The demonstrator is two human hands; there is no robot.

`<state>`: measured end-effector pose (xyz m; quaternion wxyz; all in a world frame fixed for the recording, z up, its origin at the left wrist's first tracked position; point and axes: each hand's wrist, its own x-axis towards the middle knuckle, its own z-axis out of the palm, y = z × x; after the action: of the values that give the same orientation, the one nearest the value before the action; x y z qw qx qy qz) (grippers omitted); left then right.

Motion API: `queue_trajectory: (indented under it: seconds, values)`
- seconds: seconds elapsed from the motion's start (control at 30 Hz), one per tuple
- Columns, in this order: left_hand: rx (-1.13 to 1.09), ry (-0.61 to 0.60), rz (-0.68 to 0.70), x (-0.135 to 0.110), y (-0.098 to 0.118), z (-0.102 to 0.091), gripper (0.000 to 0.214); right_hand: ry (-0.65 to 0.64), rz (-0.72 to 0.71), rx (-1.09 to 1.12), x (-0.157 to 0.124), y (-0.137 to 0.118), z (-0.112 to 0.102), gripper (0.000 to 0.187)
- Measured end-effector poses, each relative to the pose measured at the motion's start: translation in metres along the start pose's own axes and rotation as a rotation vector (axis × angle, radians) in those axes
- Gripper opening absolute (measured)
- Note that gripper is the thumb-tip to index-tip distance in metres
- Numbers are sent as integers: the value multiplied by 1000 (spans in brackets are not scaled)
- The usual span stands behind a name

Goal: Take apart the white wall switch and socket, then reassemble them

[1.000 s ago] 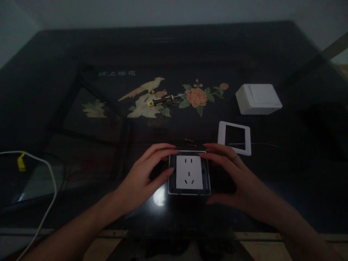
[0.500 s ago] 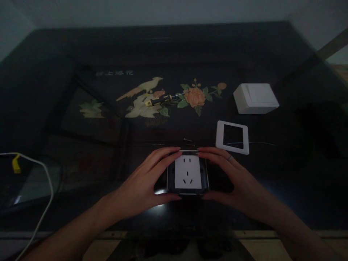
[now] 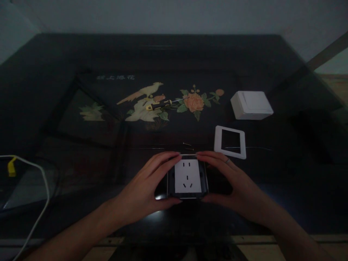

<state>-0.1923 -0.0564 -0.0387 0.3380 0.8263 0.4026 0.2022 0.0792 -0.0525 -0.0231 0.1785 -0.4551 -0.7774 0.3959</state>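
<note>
A wall socket [image 3: 187,175] with a white slotted face and a dark surround lies face up near the table's front edge. My left hand [image 3: 152,185] grips its left side, fingers at the far edge and thumb at the near edge. On the other side my right hand [image 3: 224,177], with a ring on one finger, holds it the same way. Just beyond the socket lie two small screws [image 3: 187,146]. A white cover frame [image 3: 217,141] with a square opening rests flat to the right, past my right fingers.
A screwdriver [image 3: 160,105] with a yellow and black handle lies farther back, over the table's bird-and-flower picture. At the back right stands a white switch box [image 3: 251,105]. A white cable [image 3: 46,181] with a yellow tag [image 3: 11,166] runs along the left of the dark glossy table [image 3: 152,54].
The whole view has shifted slightly, so things appear a little lower. Both hands keep the same hold on the socket.
</note>
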Motion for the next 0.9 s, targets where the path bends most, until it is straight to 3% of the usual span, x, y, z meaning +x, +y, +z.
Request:
queue_trajectory:
  seconds: [0.23, 0.33, 0.4, 0.57, 0.73, 0.9]
  values:
    - [-6, -58, -12, 2, 0, -4, 86, 44, -42, -3, 1, 0, -9, 79]
    - [-27, -69, -25, 2, -1, -7, 85, 156, -65, -42, 5, -2, -20, 49]
    - [-37, -29, -25, 3, -2, -8, 73, 181, -87, -101, 15, -5, -27, 28]
    - [-41, 99, -3, 4, 0, -8, 40, 33, -63, -473, 62, -10, -31, 16]
    - [-60, 139, 4, 8, 0, -5, 33, -85, -62, -631, 103, -15, -26, 10]
    - [-83, 165, 24, 9, -2, -3, 32, -160, -87, -748, 113, -22, -21, 6]
